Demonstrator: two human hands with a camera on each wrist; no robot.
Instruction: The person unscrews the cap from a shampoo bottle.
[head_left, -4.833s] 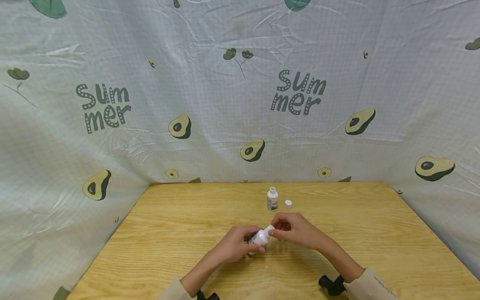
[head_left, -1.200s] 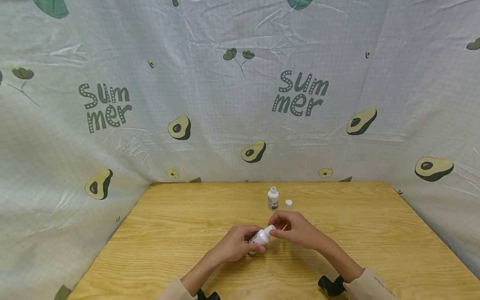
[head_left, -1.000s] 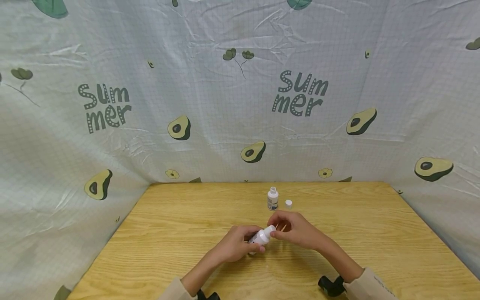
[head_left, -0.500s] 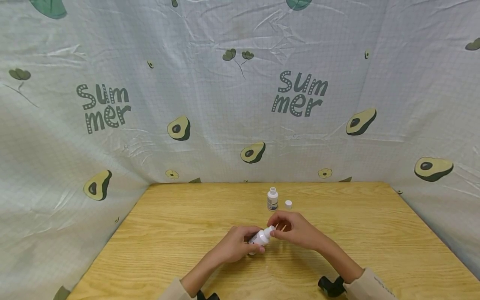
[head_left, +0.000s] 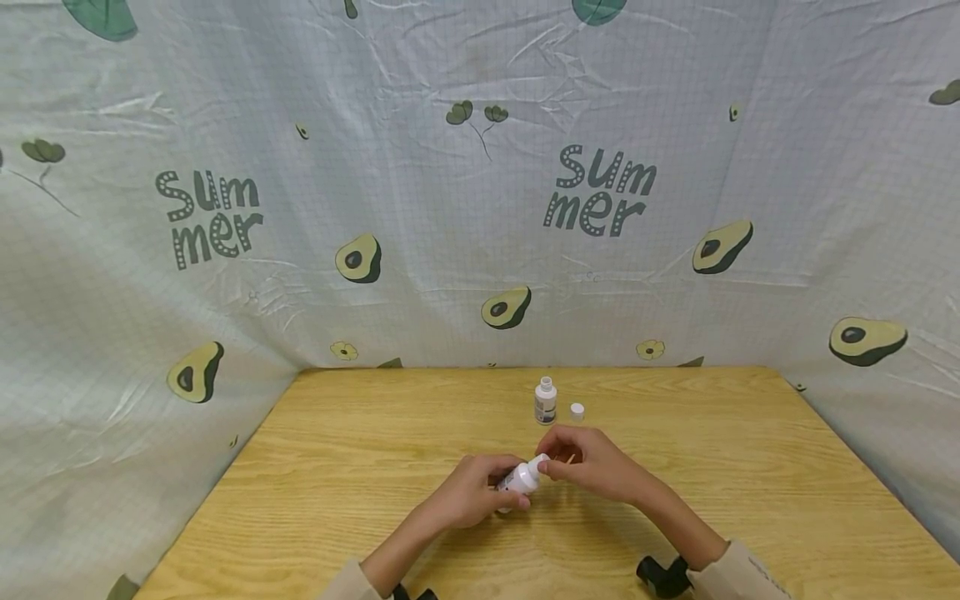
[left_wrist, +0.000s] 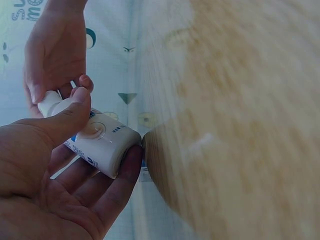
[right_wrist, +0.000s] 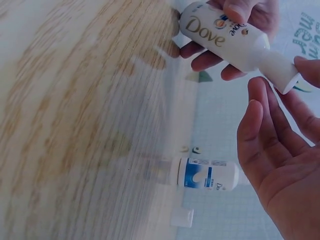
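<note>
My left hand (head_left: 476,492) grips a small white Dove bottle (right_wrist: 220,37) by its body, thumb on one side and fingers round the other. The bottle is tilted, its top pointing up and to the right, and its base is low over the table. At the top sits a white cap (right_wrist: 279,71), which my right hand (head_left: 588,462) pinches between thumb and fingertips. The left wrist view shows the left thumb lying across the label side, and the right fingers partly hide the cap there.
A second white bottle (head_left: 545,402) with a bare neck stands upright farther back on the wooden table (head_left: 375,433). A loose white cap (head_left: 577,412) lies just to its right. Behind the table hangs a curtain (head_left: 420,317) printed with avocados.
The left hand and bottle have stayed almost still. The right fingertips have shifted slightly about the cap, and its thumb now lies a little farther left over it than half a second ago.
</note>
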